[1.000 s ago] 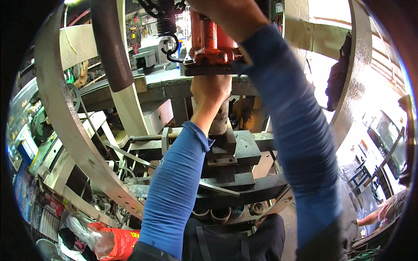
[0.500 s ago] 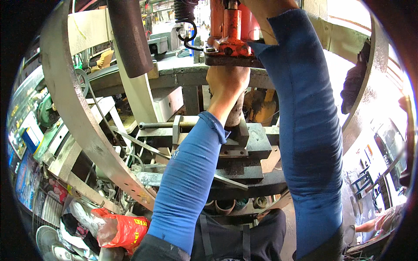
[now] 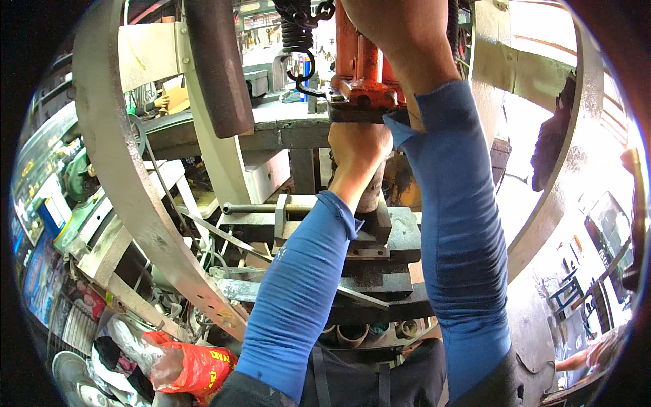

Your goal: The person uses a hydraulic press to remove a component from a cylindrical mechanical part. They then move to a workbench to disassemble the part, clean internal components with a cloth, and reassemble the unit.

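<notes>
My left hand (image 3: 359, 144) is closed round an upright worn metal cylinder (image 3: 371, 193), whose lower end shows below my fist. The cylinder stands on dark steel blocks (image 3: 380, 234). Just above the fist sits the dark base plate of a red hydraulic jack (image 3: 366, 88). At the top edge my right hand (image 3: 400, 24) is up beside the jack. Its fingers are cut off by the edge of the picture, so what it touches cannot be seen. Blue sleeves cover both forearms.
A cream steel frame (image 3: 234, 163) surrounds the work. A dark padded tube (image 3: 220, 74) and a coil spring (image 3: 297, 34) hang left of the jack. A threaded screw bar (image 3: 254, 209) lies across the blocks. A red plastic bag (image 3: 196, 366) is low at left.
The view has shifted, so the jack and blocks sit lower in it. My right forearm has come lower and leftward, showing more of the wrist. My left hand keeps its hold on the cylinder.
</notes>
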